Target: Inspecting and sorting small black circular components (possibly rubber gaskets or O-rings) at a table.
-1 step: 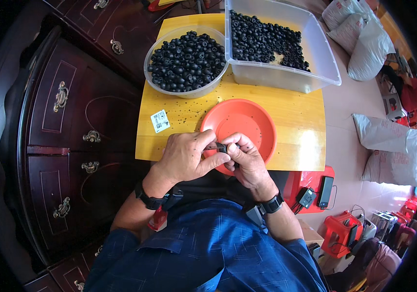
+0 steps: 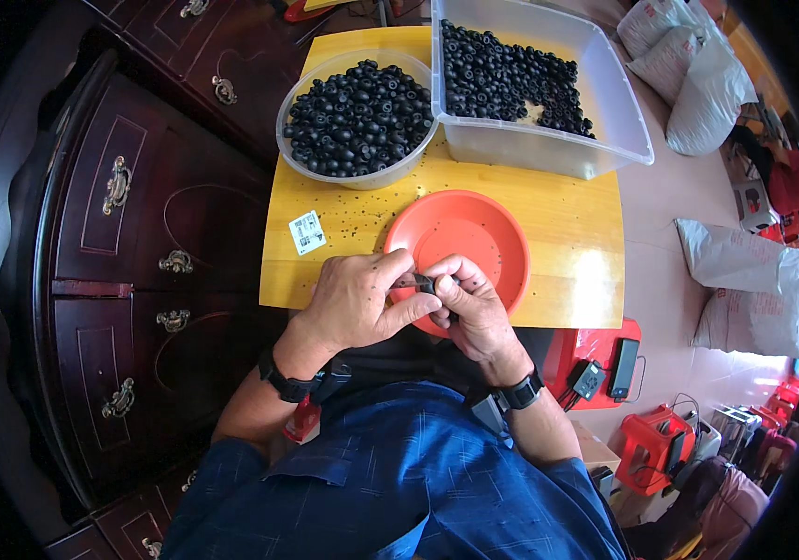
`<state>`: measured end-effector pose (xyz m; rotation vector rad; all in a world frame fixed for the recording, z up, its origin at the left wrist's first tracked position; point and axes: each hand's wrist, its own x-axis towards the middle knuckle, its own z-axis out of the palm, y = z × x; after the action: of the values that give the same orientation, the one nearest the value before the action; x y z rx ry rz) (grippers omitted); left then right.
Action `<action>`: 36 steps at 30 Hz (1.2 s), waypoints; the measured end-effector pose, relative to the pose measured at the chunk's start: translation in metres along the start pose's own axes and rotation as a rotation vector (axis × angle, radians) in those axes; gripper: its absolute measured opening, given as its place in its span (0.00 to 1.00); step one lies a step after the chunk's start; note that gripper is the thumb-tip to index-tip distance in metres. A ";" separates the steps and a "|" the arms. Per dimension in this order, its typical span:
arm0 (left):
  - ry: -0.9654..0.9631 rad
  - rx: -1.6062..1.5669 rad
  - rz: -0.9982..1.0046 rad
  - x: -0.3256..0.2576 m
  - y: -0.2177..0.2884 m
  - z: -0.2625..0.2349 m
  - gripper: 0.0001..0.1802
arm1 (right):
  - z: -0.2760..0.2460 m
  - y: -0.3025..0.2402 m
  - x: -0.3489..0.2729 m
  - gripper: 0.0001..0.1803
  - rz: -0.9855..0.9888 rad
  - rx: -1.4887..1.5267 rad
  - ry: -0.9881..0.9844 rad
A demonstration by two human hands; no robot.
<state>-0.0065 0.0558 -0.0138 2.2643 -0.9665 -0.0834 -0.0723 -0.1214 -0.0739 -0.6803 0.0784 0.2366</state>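
Observation:
My left hand (image 2: 355,297) and my right hand (image 2: 476,313) meet over the near rim of a round orange-red basin (image 2: 474,238). Between their closed fingertips is a small black hollow piece (image 2: 426,284). My right thumb presses against its side, and my left thumb touches it from below. Something thin and dark shows between my left finger and thumb, too small to name. Dark specks dot my left hand and the basin. Behind stand a round clear tub (image 2: 390,178) heaped with similar black pieces and a rectangular clear bin (image 2: 549,149) holding more of them.
The yellow table (image 2: 577,233) carries scattered black crumbs and a white printed label (image 2: 307,232). A dark wooden cabinet (image 2: 110,243) stands close on the left. White sacks (image 2: 745,289) lie on the floor at right, near a red stool (image 2: 595,364) with small black devices.

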 end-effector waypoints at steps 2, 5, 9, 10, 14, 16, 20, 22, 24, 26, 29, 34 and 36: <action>0.005 0.006 0.006 0.001 0.002 0.000 0.26 | -0.001 -0.001 -0.001 0.09 0.004 -0.006 0.003; 0.015 0.014 0.020 0.001 -0.001 0.000 0.26 | -0.001 -0.001 0.001 0.08 -0.014 -0.019 -0.017; 0.011 0.008 0.025 -0.001 -0.002 0.001 0.25 | 0.001 0.001 0.000 0.08 -0.012 -0.011 -0.004; 0.011 0.008 0.025 -0.001 -0.002 0.001 0.25 | 0.001 0.001 0.000 0.08 -0.011 0.002 -0.003; 0.011 0.025 0.051 -0.005 -0.002 0.007 0.23 | 0.003 0.001 -0.001 0.08 0.008 -0.003 0.019; 0.027 0.016 0.067 -0.006 -0.002 0.008 0.23 | 0.004 0.001 0.000 0.08 0.011 0.000 0.034; 0.081 -0.076 0.034 -0.005 -0.001 0.005 0.19 | 0.003 0.005 0.000 0.08 0.018 0.065 0.005; 0.105 -0.101 0.021 -0.004 0.001 0.003 0.18 | 0.003 0.006 0.000 0.08 0.045 0.117 0.008; 0.152 -0.171 0.007 -0.003 0.004 0.001 0.15 | 0.003 0.007 0.001 0.08 0.043 0.132 -0.005; 0.142 -0.214 -0.004 -0.003 0.005 0.002 0.14 | 0.003 0.007 0.002 0.08 0.040 0.146 -0.019; 0.132 -0.272 -0.022 -0.003 0.005 0.005 0.14 | 0.004 0.008 0.003 0.07 0.045 0.193 -0.045; 0.100 -0.265 -0.056 -0.002 0.007 0.000 0.12 | 0.003 0.010 0.003 0.07 0.061 0.180 -0.016; 0.100 -0.217 0.004 0.003 0.002 -0.003 0.10 | 0.003 0.009 0.003 0.07 0.083 0.189 0.018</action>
<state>-0.0045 0.0545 -0.0101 2.0472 -0.8662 -0.0690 -0.0713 -0.1115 -0.0775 -0.4921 0.1450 0.2989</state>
